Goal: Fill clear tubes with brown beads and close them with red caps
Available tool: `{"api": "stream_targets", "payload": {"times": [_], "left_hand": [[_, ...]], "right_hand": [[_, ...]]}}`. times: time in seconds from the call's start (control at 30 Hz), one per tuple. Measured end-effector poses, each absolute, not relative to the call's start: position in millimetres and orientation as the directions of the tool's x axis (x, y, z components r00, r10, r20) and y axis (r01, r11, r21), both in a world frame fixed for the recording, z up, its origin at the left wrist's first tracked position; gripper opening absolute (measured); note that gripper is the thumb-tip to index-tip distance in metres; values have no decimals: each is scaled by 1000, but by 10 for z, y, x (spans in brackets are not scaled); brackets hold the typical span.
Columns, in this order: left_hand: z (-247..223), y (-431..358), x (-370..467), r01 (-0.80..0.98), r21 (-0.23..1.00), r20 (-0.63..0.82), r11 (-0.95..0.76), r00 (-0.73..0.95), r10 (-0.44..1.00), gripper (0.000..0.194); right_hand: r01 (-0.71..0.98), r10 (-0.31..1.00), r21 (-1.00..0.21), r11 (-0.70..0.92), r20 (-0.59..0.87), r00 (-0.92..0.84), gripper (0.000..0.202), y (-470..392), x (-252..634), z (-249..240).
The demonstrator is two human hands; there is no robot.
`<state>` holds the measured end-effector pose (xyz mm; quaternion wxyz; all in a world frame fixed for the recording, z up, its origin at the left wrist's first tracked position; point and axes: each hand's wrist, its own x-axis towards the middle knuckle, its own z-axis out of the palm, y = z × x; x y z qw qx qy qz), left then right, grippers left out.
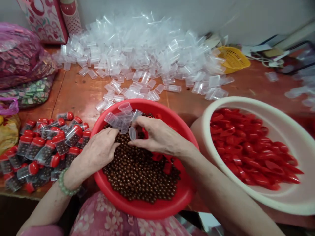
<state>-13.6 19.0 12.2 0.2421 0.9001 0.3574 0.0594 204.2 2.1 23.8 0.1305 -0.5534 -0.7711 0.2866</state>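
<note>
Several clear plastic tubes (119, 120) lie in a loose cluster at the far side of a red basin (145, 211), over brown beads (142, 178). My left hand (102, 147), with a green beaded bracelet at its wrist, reaches over the basin's left rim. Its fingers touch the cluster's edge, and a gap shows between thumb and forefinger. Across from it, my right hand (157, 136) has a clear tube (133, 133) between thumb and fingers. Its other fingers are partly hidden. A few red plastic pieces (167, 167) sit among the beads at the right.
A heap of clear tubes (147, 49) spreads along the wall. Filled red-capped tubes (49, 144) are piled left. At right, a white basin (261, 205) holds red plastic parts (251, 147). A yellow basket (233, 58) stands behind it, and bulging bags (22, 59) sit far left.
</note>
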Motion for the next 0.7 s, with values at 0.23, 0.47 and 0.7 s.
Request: {"api": "stream_targets", "payload": {"times": [0.23, 0.47, 0.7], "left_hand": [[50, 179, -121, 578, 509, 25, -637, 730, 683, 17], [53, 138, -99, 588, 298, -63, -752, 798, 599, 15], [112, 96, -168, 436, 374, -162, -819, 900, 405, 13]], "right_hand": [[778, 984, -628, -6, -141, -106, 22, -204, 1778, -35], [860, 874, -502, -87, -453, -176, 16, -464, 1590, -146], [583, 628, -643, -497, -730, -270, 24, -427, 1639, -346]]}}
